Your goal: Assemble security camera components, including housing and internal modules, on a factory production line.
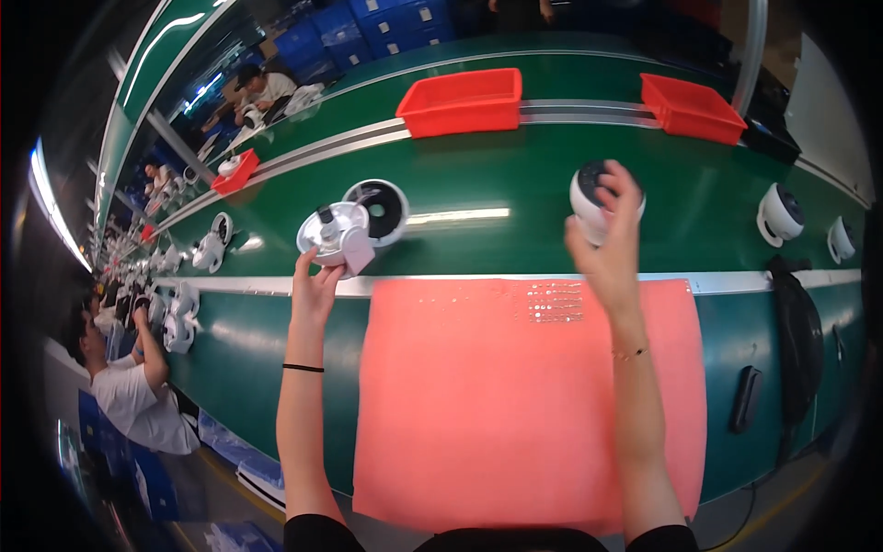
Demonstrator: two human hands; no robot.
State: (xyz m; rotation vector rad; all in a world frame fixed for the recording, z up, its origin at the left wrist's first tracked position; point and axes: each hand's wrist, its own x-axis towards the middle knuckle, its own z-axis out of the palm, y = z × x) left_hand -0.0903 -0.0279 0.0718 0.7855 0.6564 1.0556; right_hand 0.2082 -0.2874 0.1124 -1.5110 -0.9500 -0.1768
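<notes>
head view: our left hand (315, 287) pinches the rim of a white round plastic camera base (333, 237) over the green conveyor belt (515, 198), beside a white ring-shaped cover (379, 210). our right hand (607, 244) curls its fingers around a white dome-shaped camera body (589, 198), above the pink rectangular work mat (524, 405).
</notes>
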